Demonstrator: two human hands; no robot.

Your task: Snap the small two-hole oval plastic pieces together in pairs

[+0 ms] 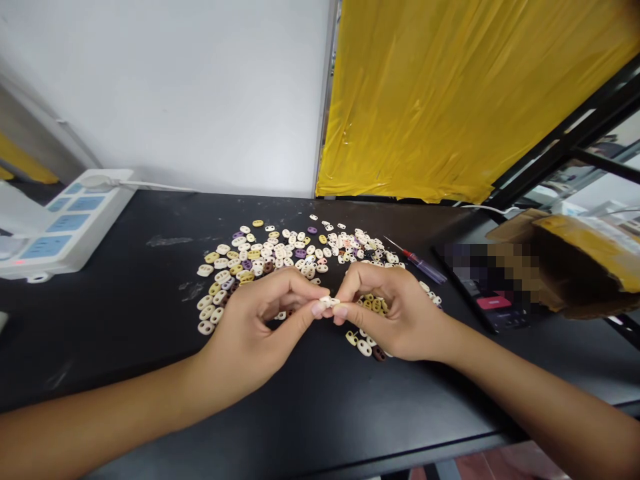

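Between both sets of fingertips is a small white oval plastic piece (329, 302), mostly covered by the fingers. My left hand (265, 320) pinches its left end with thumb and forefinger. From the other side, my right hand (393, 310) pinches its right end the same way. Behind and around the hands lie many small oval pieces with holes (280, 250), in cream, yellow, purple and brown. A few more loose pieces (365, 347) lie under and beside my right hand. What other detail the held piece has is too small to tell.
A screwdriver (423, 265) with a red and purple handle lies right of the pieces. Further right are a dark phone (500, 310), partly blurred, and an open cardboard box (590, 267). A white power strip (75, 220) stands on the left of the black table (400, 427).
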